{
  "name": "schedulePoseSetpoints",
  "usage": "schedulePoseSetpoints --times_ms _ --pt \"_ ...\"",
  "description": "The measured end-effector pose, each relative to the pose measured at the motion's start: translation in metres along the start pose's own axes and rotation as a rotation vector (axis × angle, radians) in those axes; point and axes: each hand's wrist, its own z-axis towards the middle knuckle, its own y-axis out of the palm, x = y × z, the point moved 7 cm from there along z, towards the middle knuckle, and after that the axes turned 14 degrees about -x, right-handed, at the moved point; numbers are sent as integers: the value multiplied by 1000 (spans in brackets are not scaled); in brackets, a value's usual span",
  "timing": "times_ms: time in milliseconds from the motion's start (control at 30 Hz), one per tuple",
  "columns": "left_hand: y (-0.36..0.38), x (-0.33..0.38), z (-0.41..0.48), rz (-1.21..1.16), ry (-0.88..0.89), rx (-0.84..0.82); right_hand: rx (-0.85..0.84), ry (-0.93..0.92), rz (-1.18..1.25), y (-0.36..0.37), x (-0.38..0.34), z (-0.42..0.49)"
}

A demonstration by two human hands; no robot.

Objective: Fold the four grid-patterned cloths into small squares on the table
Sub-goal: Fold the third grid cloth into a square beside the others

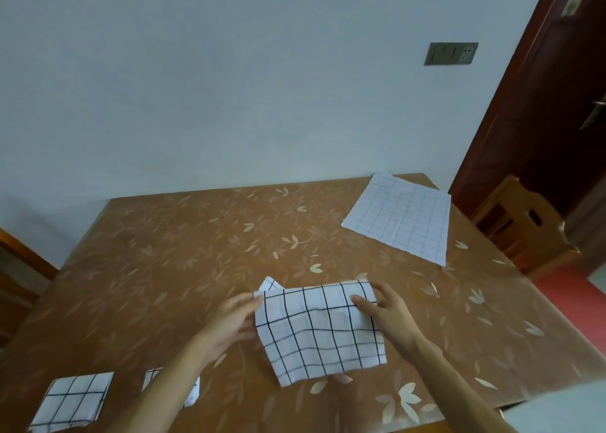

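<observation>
A white cloth with a dark grid (318, 334) lies partly folded at the table's near middle, a corner of its lower layer poking out at its far left. My left hand (234, 319) grips its left edge. My right hand (387, 314) holds its right edge, fingers lying on top of the fabric. Two folded grid squares rest at the near left: one (73, 400) in full view, the other (154, 380) largely hidden behind my left forearm. A paler grid cloth (401, 219) lies flat and unfolded at the far right corner.
The table (196, 252) wears a brown leaf-patterned cover and stands against a pale wall. A wooden chair (524, 226) stands by the right side, before a dark door (557, 105). Another wooden chair part shows at the left edge.
</observation>
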Motion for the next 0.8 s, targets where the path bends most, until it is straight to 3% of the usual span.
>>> schedulePoseSetpoints --times_ms 133,300,500,800 --pt "-9 7 1 144 118 134 -3 -63 -85 -2 -10 -3" --pt "-5 33 -7 265 309 78 -120 -87 -288 1 -22 -9" --pt "-9 52 -8 545 412 193 13 -73 -620 -16 -28 -1" --pt "-6 70 -12 1023 491 285 30 -206 -769 -8 -61 -10"
